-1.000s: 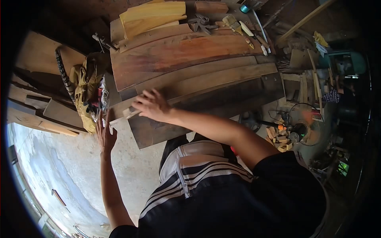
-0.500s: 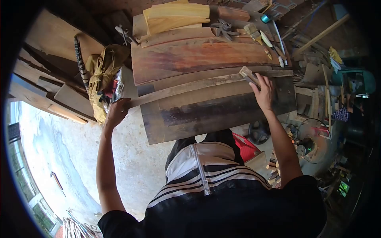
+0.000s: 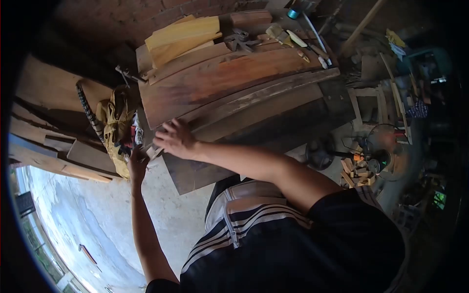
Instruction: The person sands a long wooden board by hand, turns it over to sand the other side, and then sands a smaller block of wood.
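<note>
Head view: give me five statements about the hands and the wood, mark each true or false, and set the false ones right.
1. The right hand and the left hand are close together. True.
2. Most of the long wood strip lies to the left of the right hand. False: most of it stretches to the right.
3. The paintbrush lies beyond the long wood strip, as seen by the person. True.
4. The yellow boards lie nearer the person than the long wood strip. False: they lie beyond it, toward the far left.
5. The turquoise spool is farther from the person than the paintbrush. True.
</note>
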The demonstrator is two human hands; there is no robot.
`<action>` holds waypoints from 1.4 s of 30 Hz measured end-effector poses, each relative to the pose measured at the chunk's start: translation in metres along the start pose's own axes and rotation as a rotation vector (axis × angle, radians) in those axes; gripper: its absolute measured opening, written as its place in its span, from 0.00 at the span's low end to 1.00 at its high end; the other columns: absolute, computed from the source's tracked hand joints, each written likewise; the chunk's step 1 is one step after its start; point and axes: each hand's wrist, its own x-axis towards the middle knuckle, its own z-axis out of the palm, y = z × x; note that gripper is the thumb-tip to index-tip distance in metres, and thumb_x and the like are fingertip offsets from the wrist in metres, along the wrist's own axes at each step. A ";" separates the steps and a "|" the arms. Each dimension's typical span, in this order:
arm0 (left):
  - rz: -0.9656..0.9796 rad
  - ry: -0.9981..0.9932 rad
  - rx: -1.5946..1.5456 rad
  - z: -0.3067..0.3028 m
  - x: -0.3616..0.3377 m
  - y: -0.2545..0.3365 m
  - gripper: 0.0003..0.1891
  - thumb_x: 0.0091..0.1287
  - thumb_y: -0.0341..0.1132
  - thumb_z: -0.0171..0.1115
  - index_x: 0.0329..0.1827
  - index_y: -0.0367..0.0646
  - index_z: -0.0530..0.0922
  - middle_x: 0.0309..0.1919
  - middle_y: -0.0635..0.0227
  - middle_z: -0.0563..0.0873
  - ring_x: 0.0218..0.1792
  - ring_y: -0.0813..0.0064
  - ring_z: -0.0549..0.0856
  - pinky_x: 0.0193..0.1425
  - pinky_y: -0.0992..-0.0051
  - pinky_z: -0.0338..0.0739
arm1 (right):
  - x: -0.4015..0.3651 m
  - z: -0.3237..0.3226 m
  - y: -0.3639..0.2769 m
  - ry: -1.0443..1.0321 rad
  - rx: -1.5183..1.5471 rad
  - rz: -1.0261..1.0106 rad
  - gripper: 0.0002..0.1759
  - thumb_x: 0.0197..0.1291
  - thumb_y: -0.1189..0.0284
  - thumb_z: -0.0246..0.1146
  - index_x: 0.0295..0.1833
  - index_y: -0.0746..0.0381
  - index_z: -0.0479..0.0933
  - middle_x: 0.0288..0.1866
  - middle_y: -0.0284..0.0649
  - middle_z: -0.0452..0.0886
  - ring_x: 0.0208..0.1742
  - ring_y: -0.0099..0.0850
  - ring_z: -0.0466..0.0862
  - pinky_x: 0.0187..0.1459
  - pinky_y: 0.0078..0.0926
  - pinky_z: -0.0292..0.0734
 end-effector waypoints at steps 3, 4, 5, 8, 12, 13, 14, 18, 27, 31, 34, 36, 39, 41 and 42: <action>-0.019 0.055 -0.209 0.004 -0.006 0.009 0.36 0.60 0.20 0.72 0.73 0.42 0.71 0.53 0.59 0.87 0.54 0.70 0.86 0.57 0.69 0.82 | -0.001 0.008 0.008 0.099 0.018 -0.010 0.25 0.47 0.58 0.78 0.51 0.48 0.80 0.49 0.29 0.80 0.59 0.35 0.77 0.58 0.44 0.70; -0.043 0.080 -0.292 0.007 -0.010 0.007 0.35 0.62 0.20 0.71 0.74 0.41 0.70 0.54 0.60 0.86 0.55 0.71 0.85 0.57 0.70 0.82 | -0.005 0.000 0.014 0.056 0.064 -0.022 0.25 0.46 0.58 0.78 0.51 0.48 0.80 0.48 0.29 0.80 0.58 0.35 0.77 0.57 0.44 0.70; -0.088 0.062 -0.318 0.007 -0.014 0.007 0.32 0.65 0.20 0.71 0.73 0.41 0.71 0.54 0.63 0.84 0.55 0.73 0.84 0.59 0.72 0.81 | -0.020 -0.016 0.032 0.087 0.110 0.005 0.26 0.44 0.58 0.78 0.50 0.48 0.80 0.48 0.28 0.81 0.56 0.34 0.78 0.55 0.43 0.71; -0.175 0.104 -0.563 0.022 -0.024 -0.003 0.27 0.68 0.23 0.69 0.70 0.33 0.73 0.56 0.63 0.85 0.57 0.74 0.84 0.62 0.74 0.79 | -0.064 -0.073 0.082 0.032 0.066 0.116 0.30 0.45 0.60 0.78 0.57 0.49 0.82 0.50 0.28 0.82 0.53 0.36 0.79 0.50 0.42 0.73; -0.116 0.235 -0.518 0.041 -0.032 0.006 0.29 0.68 0.21 0.64 0.73 0.32 0.70 0.60 0.57 0.84 0.63 0.68 0.83 0.65 0.72 0.77 | -0.090 -0.083 0.110 -0.054 -0.103 0.148 0.31 0.44 0.59 0.80 0.57 0.50 0.81 0.48 0.26 0.81 0.50 0.33 0.77 0.48 0.38 0.72; -0.139 0.247 -0.526 0.045 -0.033 0.003 0.31 0.66 0.19 0.61 0.75 0.32 0.68 0.63 0.56 0.82 0.67 0.65 0.81 0.67 0.71 0.75 | -0.076 -0.074 0.099 -0.049 -0.071 0.104 0.31 0.44 0.59 0.80 0.57 0.50 0.81 0.48 0.27 0.81 0.50 0.33 0.77 0.48 0.38 0.72; -0.096 0.234 -0.540 0.045 -0.034 0.003 0.35 0.65 0.18 0.60 0.78 0.38 0.67 0.69 0.62 0.79 0.67 0.68 0.80 0.68 0.72 0.74 | -0.065 -0.068 0.088 -0.050 -0.058 0.079 0.32 0.43 0.59 0.80 0.57 0.50 0.80 0.49 0.27 0.81 0.51 0.33 0.77 0.47 0.38 0.71; -0.080 0.118 -0.546 0.047 -0.031 -0.049 0.41 0.61 0.13 0.49 0.83 0.40 0.59 0.77 0.57 0.70 0.76 0.62 0.72 0.72 0.70 0.71 | 0.010 0.009 -0.001 -0.033 0.017 -0.074 0.26 0.53 0.56 0.74 0.57 0.51 0.79 0.53 0.29 0.80 0.60 0.37 0.77 0.62 0.49 0.68; -0.083 0.706 -0.050 0.058 -0.073 0.043 0.33 0.70 0.20 0.49 0.81 0.42 0.64 0.74 0.53 0.72 0.74 0.50 0.71 0.76 0.54 0.66 | -0.045 -0.042 0.072 0.061 0.091 0.024 0.32 0.44 0.58 0.81 0.57 0.48 0.80 0.51 0.26 0.81 0.56 0.31 0.76 0.57 0.39 0.67; 0.278 0.537 0.271 0.082 -0.048 0.133 0.27 0.76 0.32 0.58 0.78 0.44 0.68 0.74 0.52 0.73 0.73 0.50 0.72 0.75 0.53 0.66 | -0.142 -0.137 0.185 0.014 -0.216 0.338 0.34 0.48 0.57 0.78 0.63 0.47 0.80 0.52 0.24 0.81 0.52 0.31 0.77 0.51 0.39 0.66; 0.375 0.291 0.372 0.110 -0.018 0.194 0.28 0.75 0.36 0.59 0.79 0.49 0.68 0.74 0.54 0.72 0.74 0.50 0.71 0.80 0.51 0.60 | -0.173 -0.163 0.223 0.045 -0.384 0.706 0.32 0.51 0.59 0.77 0.63 0.48 0.80 0.52 0.28 0.80 0.52 0.34 0.77 0.50 0.42 0.67; 0.472 0.216 0.419 0.135 0.006 0.223 0.29 0.74 0.39 0.61 0.79 0.49 0.68 0.75 0.55 0.71 0.75 0.52 0.70 0.81 0.50 0.58 | -0.165 -0.159 0.207 0.105 -0.308 0.643 0.31 0.52 0.59 0.77 0.63 0.49 0.79 0.51 0.28 0.80 0.52 0.36 0.76 0.50 0.44 0.67; 0.546 0.149 0.488 0.173 0.029 0.249 0.31 0.72 0.46 0.63 0.78 0.51 0.69 0.68 0.60 0.77 0.68 0.57 0.76 0.78 0.54 0.63 | -0.171 -0.142 0.201 0.077 -0.194 0.413 0.33 0.50 0.57 0.78 0.64 0.46 0.79 0.54 0.27 0.80 0.57 0.34 0.76 0.59 0.46 0.66; 0.495 0.073 0.615 0.190 0.035 0.253 0.28 0.68 0.55 0.66 0.68 0.52 0.78 0.50 0.66 0.85 0.53 0.62 0.82 0.66 0.59 0.71 | -0.187 -0.158 0.224 0.091 -0.256 0.390 0.31 0.51 0.57 0.77 0.63 0.45 0.80 0.55 0.27 0.81 0.57 0.33 0.76 0.62 0.48 0.63; 0.490 0.079 0.625 0.194 0.037 0.252 0.28 0.68 0.55 0.66 0.68 0.52 0.78 0.50 0.66 0.85 0.53 0.62 0.82 0.66 0.59 0.71 | -0.203 -0.175 0.245 0.088 -0.310 0.431 0.30 0.53 0.57 0.76 0.63 0.44 0.80 0.55 0.26 0.81 0.57 0.32 0.77 0.64 0.49 0.61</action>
